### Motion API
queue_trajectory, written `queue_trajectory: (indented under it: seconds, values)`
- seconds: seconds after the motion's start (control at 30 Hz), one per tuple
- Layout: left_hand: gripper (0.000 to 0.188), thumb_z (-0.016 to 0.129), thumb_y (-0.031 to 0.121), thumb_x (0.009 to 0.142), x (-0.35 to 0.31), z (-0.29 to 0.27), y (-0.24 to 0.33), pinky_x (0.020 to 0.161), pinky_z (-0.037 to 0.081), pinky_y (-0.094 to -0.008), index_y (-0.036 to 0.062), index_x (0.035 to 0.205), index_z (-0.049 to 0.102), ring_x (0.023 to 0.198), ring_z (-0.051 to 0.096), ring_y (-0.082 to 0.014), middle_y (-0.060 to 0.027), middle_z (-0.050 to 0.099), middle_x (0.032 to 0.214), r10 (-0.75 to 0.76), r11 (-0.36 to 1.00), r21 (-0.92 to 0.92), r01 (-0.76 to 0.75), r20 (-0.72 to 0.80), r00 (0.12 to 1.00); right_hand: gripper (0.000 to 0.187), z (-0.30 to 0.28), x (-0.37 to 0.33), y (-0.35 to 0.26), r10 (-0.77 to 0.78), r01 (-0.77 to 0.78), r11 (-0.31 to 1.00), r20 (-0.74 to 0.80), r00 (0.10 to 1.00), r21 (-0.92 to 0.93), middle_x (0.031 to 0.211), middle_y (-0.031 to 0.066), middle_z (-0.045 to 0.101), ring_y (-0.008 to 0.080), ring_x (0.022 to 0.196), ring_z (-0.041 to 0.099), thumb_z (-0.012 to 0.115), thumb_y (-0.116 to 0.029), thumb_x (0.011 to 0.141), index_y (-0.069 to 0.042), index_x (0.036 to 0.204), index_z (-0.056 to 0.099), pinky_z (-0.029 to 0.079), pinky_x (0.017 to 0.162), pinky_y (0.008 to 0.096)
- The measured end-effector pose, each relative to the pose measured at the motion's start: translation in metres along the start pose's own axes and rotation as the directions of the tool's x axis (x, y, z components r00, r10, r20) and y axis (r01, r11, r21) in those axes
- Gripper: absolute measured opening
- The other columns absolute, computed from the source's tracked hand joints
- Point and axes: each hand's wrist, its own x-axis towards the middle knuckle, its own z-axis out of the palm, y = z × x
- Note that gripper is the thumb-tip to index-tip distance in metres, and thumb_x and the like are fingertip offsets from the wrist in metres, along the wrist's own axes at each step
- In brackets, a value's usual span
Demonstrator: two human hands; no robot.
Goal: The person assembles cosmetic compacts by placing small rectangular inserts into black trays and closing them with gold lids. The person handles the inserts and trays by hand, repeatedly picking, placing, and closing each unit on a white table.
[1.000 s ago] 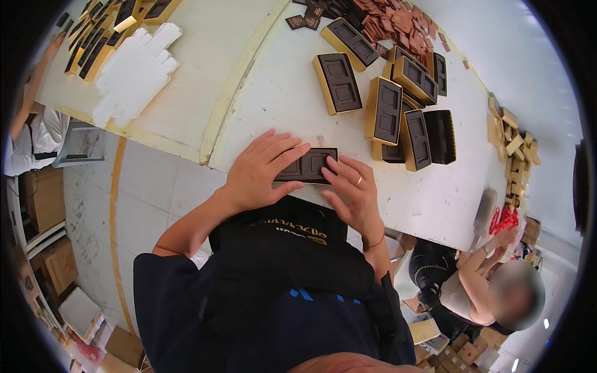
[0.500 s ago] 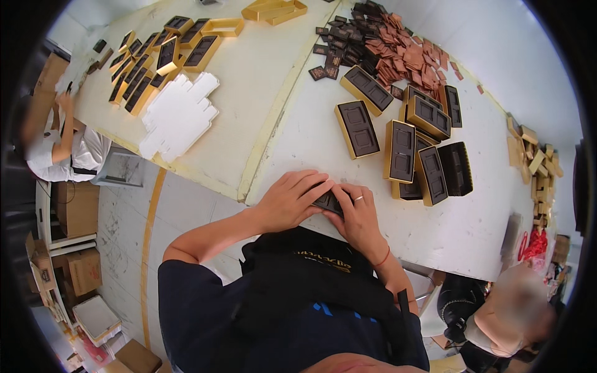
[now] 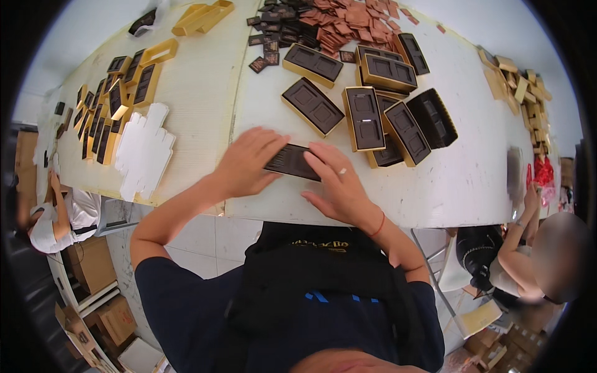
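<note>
A flat dark brown tray insert lies on the white table near its front edge. My left hand rests on its left end with fingers spread over it. My right hand presses on its right end, a ring on one finger and a red band at the wrist. Just beyond the hands lie gold-edged boxes with dark inserts, some stacked and tilted.
Copper and dark small cards are heaped at the table's far side. Gold box frames and dark inserts and a white cut cardboard sheet lie on the left table. Gold pieces sit far right. Other people sit at the right and left.
The view has shifted so the table sits higher and the hands lie lower. Both hands stay on the dark insert, now spread flatter over its two ends.
</note>
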Motion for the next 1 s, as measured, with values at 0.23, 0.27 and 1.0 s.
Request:
queue_trajectory:
  seconds: [0.23,0.27,1.0]
  values:
    - [0.085,0.083,0.031,0.075,-0.025,-0.069,-0.074,0.114,0.036,-0.0486,0.0095,0.147,0.045,0.133,0.047,-0.0378,-0.0167,0.051,0.142,-0.177,0.952,0.252,0.174,-0.009,0.984,0.054,-0.098,-0.069,0.016,0.130,-0.316,0.826,-0.389,0.912,-0.466,0.137,0.0133,0.060,0.0360,0.134,0.050,0.078,-0.005,0.079,-0.006,0.132,0.063,0.037,0.111,0.0481]
    - [0.085,0.081,0.036,0.078,-0.023,-0.076,-0.091,0.116,0.034,-0.0483,0.0091,0.149,0.043,0.136,0.044,-0.0378,-0.0174,0.048,0.146,-0.198,0.945,0.262,0.198,-0.025,0.980,0.052,-0.112,-0.057,0.019,0.133,-0.409,0.734,-0.477,0.869,-0.542,0.136,0.0132,0.061,0.0365,0.134,0.050,0.076,-0.005,0.083,-0.006,0.133,0.062,0.036,0.112,0.0478]
    - [0.013,0.073,0.005,0.083,0.003,-0.058,-0.023,0.101,0.038,-0.0480,0.0074,0.093,0.065,0.105,0.056,-0.0330,-0.0078,0.063,0.098,-0.147,0.902,0.241,0.359,-0.611,0.778,0.006,-0.140,-0.051,0.061,0.355,-0.394,0.909,-0.751,0.557,0.137,0.090,0.0028,0.063,0.0099,0.083,0.053,0.069,-0.003,0.094,-0.001,0.093,0.064,0.047,0.083,0.0321]
